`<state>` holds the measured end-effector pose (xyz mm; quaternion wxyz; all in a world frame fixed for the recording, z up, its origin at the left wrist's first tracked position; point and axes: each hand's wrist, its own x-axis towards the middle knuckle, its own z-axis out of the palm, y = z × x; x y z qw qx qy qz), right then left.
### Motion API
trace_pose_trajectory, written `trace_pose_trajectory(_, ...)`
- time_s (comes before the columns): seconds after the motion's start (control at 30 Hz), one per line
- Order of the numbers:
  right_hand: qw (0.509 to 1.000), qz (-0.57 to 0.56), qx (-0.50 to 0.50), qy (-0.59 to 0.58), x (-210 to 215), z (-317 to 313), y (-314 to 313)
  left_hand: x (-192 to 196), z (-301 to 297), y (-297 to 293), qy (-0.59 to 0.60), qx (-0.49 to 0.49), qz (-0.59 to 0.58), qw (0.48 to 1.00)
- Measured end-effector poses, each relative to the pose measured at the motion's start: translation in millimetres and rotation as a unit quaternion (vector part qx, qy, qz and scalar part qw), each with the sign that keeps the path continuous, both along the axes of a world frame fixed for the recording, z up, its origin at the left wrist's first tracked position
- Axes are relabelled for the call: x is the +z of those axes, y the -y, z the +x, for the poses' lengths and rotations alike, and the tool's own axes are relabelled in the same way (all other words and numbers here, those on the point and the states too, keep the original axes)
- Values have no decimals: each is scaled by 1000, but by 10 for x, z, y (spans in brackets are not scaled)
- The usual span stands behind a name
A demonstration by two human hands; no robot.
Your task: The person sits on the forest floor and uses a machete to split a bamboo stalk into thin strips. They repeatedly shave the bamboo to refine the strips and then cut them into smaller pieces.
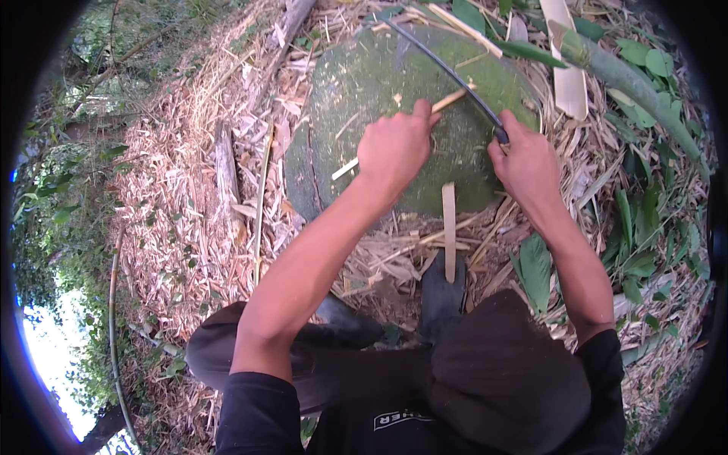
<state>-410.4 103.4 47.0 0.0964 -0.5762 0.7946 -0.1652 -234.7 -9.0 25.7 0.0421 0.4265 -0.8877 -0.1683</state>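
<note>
My left hand (394, 148) is closed round a pale wooden strip (449, 100), whose ends stick out on both sides of the fist. In my right hand (528, 161) is the dark handle of a long, thin-bladed knife (440, 62). The blade slants up and left across a broad, green-stained chopping stump (341, 87), crossing the strip near its far end. From this view I cannot tell whether the blade touches the strip. Another flat pale strip (450, 227) leans at the stump's near edge, above my boot.
A green stalk (629, 83) and a wide split piece (569, 87) lie at the right of the stump. Dry shavings (174, 182) cover the ground. At the left are a short weathered stick (226, 163) and a long thin strip (265, 197). My dark boots (440, 299) stand close below the stump.
</note>
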Motion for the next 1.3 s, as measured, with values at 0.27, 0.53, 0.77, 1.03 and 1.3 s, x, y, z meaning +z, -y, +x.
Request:
trace_pose_trajectory(0.27,990,19,-43,135,-140,-122,9,119,-36,-22,35,6,48,998)
trace_pose_trajectory(0.53,989,-23,-39,138,14,-181,-45,291,-117,127,33,-22,49,998)
trace_pose_trajectory(0.77,978,-21,-42,205,-85,-234,35,272,-119,127,39,-3,30,999)
trace_pose_trajectory(1.03,956,-13,-58,288,-92,-225,-23,35,-47,45,-41,19,-84,995)
trace_pose_trajectory(1.3,980,-20,-70,186,118,-46,-5,139,25,169,21,-2,21,1000)
